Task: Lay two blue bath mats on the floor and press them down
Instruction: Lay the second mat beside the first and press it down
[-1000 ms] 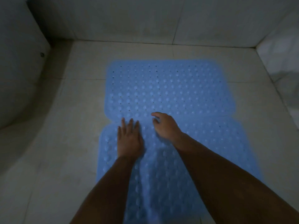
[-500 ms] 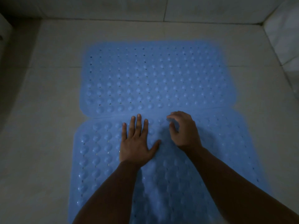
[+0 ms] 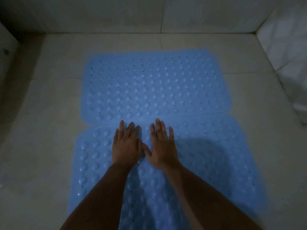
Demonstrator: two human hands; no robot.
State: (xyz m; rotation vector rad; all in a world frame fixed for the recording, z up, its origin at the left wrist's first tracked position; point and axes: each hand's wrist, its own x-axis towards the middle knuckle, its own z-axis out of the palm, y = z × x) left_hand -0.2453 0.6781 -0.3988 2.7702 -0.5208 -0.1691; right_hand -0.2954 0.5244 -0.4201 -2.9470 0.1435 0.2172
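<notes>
Palms of left hand [image 3: 127, 146] and right hand [image 3: 163, 147] are laid flat, fingers spread, clamped on nothing, on near mat [image 3: 216, 163]; uneven pressing risks shifting its seam against far mat [image 3: 156, 87].

Single head-worn wide-angle view, looking forward and steeply down at the floor [image 3: 41, 146], close above both forearms, facing the far wall [image 3: 116, 14]. Edges bowed by the lens. Dim lighting.

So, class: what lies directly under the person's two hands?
Both the left hand and right hand lie flat on the nearer blue bath mat, by its edge meeting the farther mat. The mat hides the floor below them.
</notes>
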